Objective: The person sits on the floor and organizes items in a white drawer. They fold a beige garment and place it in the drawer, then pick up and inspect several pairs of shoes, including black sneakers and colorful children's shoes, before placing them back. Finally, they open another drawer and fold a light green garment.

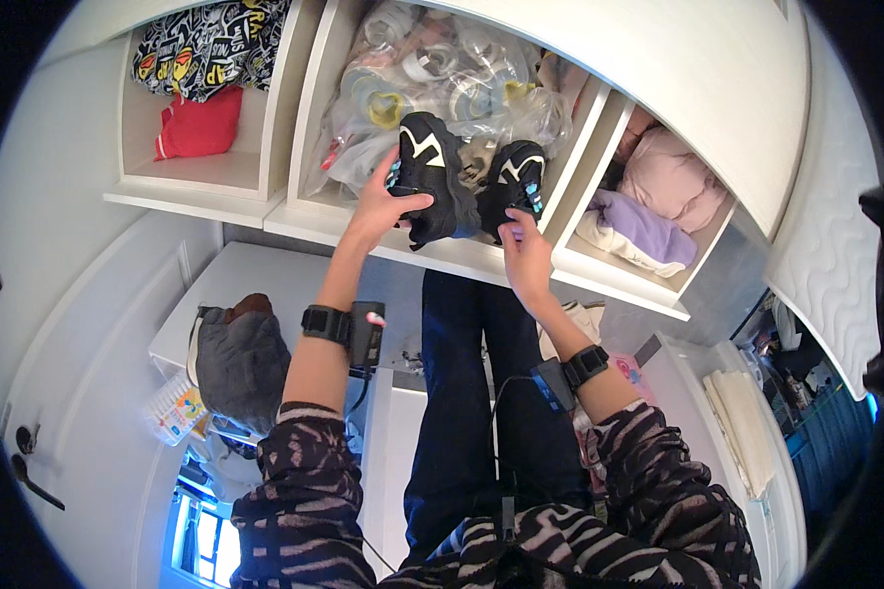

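Observation:
Two black sneakers with white trim and blue details are in front of me at the middle compartment's front edge. My left hand (383, 204) grips the left sneaker (428, 172), thumb across its side. The right sneaker (517, 169) stands beside it, tilted, and my right hand (524, 247) pinches it low on its right side. Behind the pair, clear plastic bags (442, 64) with several light-coloured shoes fill the compartment. Part of the right sneaker's lower end is hidden between the other sneaker and my fingers.
Left of the shoes, a white compartment (255, 162) holds black patterned fabric (211, 44) and a red cloth bundle (199, 123). The right one holds pink fabric (670, 175) and purple-and-white fabric (634, 231). A grey garment (241, 363) lies on a white cabinet (265, 270) at left.

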`<state>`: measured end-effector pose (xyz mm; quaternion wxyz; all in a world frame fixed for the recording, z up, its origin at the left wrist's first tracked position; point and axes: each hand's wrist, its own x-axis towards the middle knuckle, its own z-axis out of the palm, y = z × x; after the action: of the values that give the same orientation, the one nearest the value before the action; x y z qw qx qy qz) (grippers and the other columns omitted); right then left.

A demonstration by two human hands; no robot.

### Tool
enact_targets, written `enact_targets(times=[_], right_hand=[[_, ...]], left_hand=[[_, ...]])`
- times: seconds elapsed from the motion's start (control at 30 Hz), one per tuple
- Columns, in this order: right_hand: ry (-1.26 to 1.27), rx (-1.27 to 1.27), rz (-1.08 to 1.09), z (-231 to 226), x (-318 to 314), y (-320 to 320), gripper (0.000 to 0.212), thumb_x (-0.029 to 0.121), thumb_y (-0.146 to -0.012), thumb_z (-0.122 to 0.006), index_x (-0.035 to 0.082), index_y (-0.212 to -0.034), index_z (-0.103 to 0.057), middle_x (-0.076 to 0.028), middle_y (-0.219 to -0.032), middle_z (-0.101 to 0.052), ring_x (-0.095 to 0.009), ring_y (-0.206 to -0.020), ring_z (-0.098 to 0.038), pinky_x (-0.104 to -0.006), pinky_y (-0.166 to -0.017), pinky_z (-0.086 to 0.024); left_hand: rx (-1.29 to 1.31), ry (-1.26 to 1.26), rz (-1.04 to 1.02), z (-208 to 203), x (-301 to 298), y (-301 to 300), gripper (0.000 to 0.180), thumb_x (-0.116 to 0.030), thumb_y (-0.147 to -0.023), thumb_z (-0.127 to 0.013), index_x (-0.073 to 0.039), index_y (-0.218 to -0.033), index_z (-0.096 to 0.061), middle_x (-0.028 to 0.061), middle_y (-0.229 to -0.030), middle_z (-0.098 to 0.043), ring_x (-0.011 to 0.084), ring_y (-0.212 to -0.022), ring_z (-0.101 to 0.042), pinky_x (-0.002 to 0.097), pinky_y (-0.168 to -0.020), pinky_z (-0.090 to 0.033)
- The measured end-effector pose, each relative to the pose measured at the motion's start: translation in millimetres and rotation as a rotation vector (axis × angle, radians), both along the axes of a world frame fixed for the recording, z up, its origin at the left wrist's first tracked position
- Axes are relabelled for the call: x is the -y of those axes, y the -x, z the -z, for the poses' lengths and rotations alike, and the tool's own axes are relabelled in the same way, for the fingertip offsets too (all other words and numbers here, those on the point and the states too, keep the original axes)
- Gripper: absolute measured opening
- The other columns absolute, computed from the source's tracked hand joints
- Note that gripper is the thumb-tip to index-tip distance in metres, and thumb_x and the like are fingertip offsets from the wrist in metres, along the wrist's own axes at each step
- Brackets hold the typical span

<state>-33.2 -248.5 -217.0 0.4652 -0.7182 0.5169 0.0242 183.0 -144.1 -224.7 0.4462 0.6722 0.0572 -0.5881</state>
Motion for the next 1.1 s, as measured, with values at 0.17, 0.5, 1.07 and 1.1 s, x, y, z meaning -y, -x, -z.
enact_targets(times=[0.17, 0.5, 1.07, 1.1], right_hand=[[-0.688, 0.306, 0.327, -38, 10, -37, 0.049, 0.03, -0.091, -0.057, 0.004, -0.13, -0.045, -0.013, -0.109, -0.06, -0.017, -0.099, -0.056, -0.0292, -0.085, -0.045], [-0.63, 0.511, 0.312, -173, 48, -81, 0.058, 0.023, -0.084, -0.067, -0.003, -0.13, -0.044, -0.011, -0.11, -0.06, -0.015, -0.097, -0.058, -0.0256, -0.084, -0.047], [0.054, 0.589, -0.04, -332, 58, -65, 0.044, 0.026, -0.077, -0.072, 0.002, -0.11, -0.057, -0.014, -0.115, -0.053, -0.024, -0.105, -0.054, -0.0343, -0.086, -0.044], [0.313, 0.632, -0.194, -340, 59, -62, 0.049, 0.027, -0.071, -0.077, 0.004, -0.109, -0.058, -0.015, -0.117, -0.05, -0.027, -0.107, -0.052, -0.0351, -0.086, -0.044]], left_hand=[[-0.115, 0.114, -0.004, -58, 0, -10, 0.093, 0.0, -0.065, -0.078, -0.008, -0.143, -0.027, 0.0122, -0.123, -0.051, 0.0166, -0.089, -0.062, 0.0292, -0.07, -0.053], [-0.058, 0.519, -0.118, -175, 33, -9, 0.094, -0.002, -0.069, -0.075, -0.005, -0.144, -0.02, 0.0113, -0.132, -0.043, 0.0186, -0.115, -0.049, 0.0317, -0.094, -0.043], [-0.448, 0.957, -0.527, -240, 49, 4, 0.108, -0.061, -0.063, -0.072, -0.006, -0.142, -0.022, 0.0166, -0.127, -0.049, 0.0305, -0.118, -0.048, 0.0572, -0.102, -0.036], [-0.423, 0.977, -0.491, -242, 48, 2, 0.108, -0.061, -0.063, -0.071, -0.006, -0.142, -0.022, 0.0154, -0.128, -0.048, 0.0296, -0.117, -0.049, 0.0585, -0.101, -0.036]])
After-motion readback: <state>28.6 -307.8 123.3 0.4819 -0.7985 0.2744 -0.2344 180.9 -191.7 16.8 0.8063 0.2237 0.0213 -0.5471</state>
